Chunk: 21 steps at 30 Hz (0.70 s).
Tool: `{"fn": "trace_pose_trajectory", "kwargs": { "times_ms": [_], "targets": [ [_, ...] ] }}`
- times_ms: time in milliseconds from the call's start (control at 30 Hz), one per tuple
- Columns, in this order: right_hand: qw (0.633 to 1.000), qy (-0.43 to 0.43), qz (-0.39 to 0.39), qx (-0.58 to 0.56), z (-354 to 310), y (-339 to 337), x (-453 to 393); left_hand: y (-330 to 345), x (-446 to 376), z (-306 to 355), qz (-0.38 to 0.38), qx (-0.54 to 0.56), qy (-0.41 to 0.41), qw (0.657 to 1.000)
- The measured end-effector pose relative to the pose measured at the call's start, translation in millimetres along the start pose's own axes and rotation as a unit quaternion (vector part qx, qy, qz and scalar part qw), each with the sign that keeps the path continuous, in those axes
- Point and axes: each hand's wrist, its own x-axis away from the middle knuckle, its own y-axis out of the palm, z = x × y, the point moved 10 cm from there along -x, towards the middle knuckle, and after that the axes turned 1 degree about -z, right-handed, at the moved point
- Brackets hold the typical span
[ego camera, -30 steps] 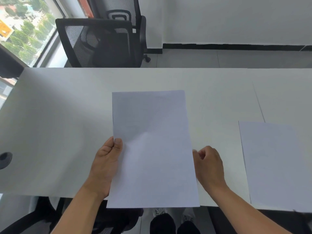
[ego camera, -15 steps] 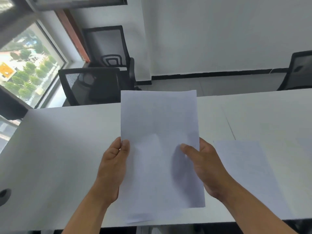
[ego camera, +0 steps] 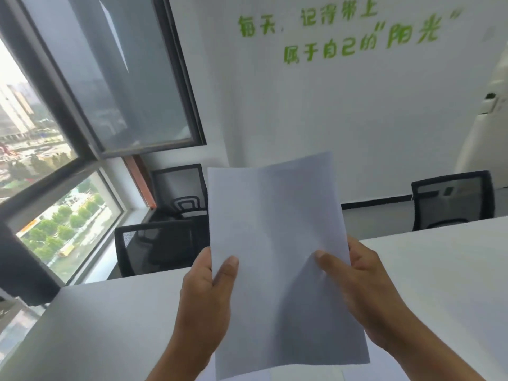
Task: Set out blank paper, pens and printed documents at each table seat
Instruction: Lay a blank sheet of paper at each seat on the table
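Observation:
A blank white sheet of paper [ego camera: 277,243] is raised upright in front of me, above the white table [ego camera: 110,325]. My left hand [ego camera: 209,303] pinches its left edge, thumb on the near face. My right hand [ego camera: 362,292] holds the right edge, thumb across the front and fingers behind. The sheet's lower end hides part of the table. No pens or printed documents are in view.
Two black mesh office chairs [ego camera: 156,248] stand beyond the table's far left side, one behind the other. Another black chair [ego camera: 453,199] stands at the far right. A large window [ego camera: 55,160] runs along the left. Green lettering marks the white wall [ego camera: 343,31].
The sheet went from lying on the table to being lifted upright. My right hand took hold of its right edge. The view tilted upward, and the second sheet on the right left the frame.

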Motion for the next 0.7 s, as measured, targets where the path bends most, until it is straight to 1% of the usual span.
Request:
{"fn": "trace_pose_trajectory", "kwargs": {
  "times_ms": [133, 267, 367, 467, 567, 700],
  "targets": [
    [0.998, -0.052, 0.016, -0.034, -61.2, -32.0, 20.1, 13.5, 6.8, 68.7, -0.008, 0.043, 0.065, 0.997],
    [0.994, -0.091, 0.028, -0.052, -106.9, -52.5, 47.4, 18.1, 14.8, 120.1, -0.013, 0.077, 0.116, 0.990],
    [0.990, -0.114, 0.057, -0.061, -136.2, -64.2, 72.4, 16.3, 21.7, 152.5, -0.028, 0.102, 0.139, 0.985],
    [0.985, -0.135, 0.084, -0.072, -156.4, -67.5, 96.1, 12.8, 26.8, 174.0, -0.051, 0.132, 0.156, 0.978],
    [0.979, -0.154, 0.113, -0.072, -173.2, -65.1, 121.9, 7.2, 33.4, 191.0, -0.088, 0.167, 0.150, 0.971],
    [0.964, -0.187, 0.180, -0.061, -187.4, -70.7, 163.6, 3.2, 46.2, 209.2, -0.122, 0.151, 0.168, 0.966]
  ]
}}
